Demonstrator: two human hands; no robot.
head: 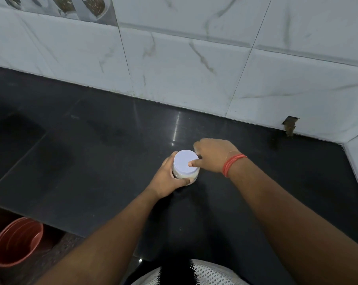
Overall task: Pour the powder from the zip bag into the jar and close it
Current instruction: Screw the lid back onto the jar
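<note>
The right hand (214,154) has its thumb on top of the white lid (185,163) and its fingers curled round the far rim, clamped on it. The left hand (169,179) wraps the jar (185,177), which stands on the dark counter (91,153). The zip bag is out of sight. A crooked lid could cross-thread, and a loose left grip would let the jar spin instead

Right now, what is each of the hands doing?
Left hand: closed around the jar, holding it on the counter.
Right hand: fingers gripping the white lid.
</note>
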